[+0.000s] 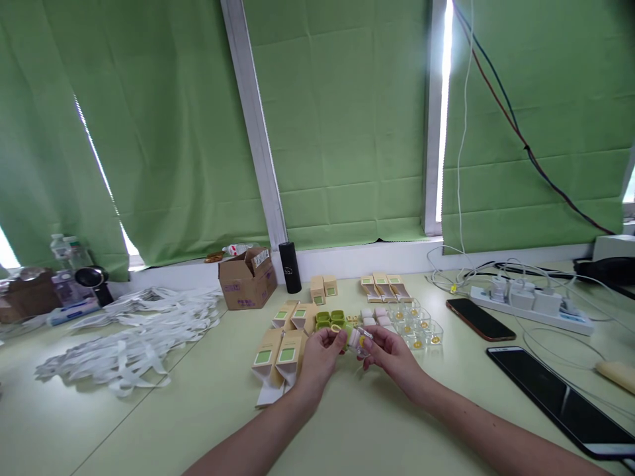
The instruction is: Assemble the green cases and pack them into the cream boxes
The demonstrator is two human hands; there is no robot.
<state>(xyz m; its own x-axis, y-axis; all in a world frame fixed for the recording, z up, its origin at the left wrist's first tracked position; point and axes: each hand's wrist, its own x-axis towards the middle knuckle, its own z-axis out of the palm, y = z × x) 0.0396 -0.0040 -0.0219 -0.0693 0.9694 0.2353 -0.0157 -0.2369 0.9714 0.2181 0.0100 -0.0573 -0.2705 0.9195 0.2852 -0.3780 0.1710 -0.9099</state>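
My left hand point(322, 354) and my right hand point(391, 355) meet above the table, both closed on one small clear case point(358, 341) with a green part and a yellowish loop. The left fingers pinch its green end; the right fingers grip its clear end. Just behind the hands sit several green square caps point(330, 317). To their right are pale white and pink blocks point(376, 314) and several clear cups point(419, 324) with yellow spots inside. Left of my hands lie open kraft paper boxes point(278, 354) with green labels.
More small boxes point(384, 287) stand toward the back. White straps point(124, 340) lie heaped at left, near a cardboard box point(247, 281) and a black cylinder point(290, 268). On the right are a phone point(480, 319), a tablet point(563, 396) and a power strip point(530, 307) with cables.
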